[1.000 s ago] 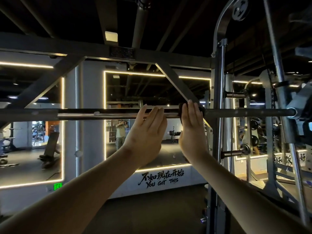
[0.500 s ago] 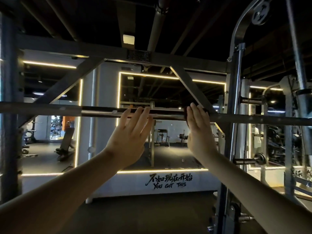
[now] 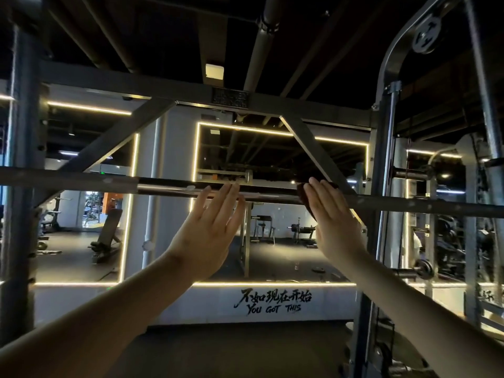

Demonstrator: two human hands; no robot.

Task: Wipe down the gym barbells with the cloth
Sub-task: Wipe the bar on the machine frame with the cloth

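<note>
Right grip [image 3: 331, 214] presses cloth [image 3: 303, 197] flat against barbell [image 3: 169, 188].

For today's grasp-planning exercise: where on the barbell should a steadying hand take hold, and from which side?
Probably the bare shiny shaft of the barbell, left of the cloth, approached from below: it runs level above the arms, looks round enough to wrap, and the left hand reaches it there.

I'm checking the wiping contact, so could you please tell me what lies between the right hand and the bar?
A dark cloth lies between the right hand and the bar, seen in the head view.
</note>
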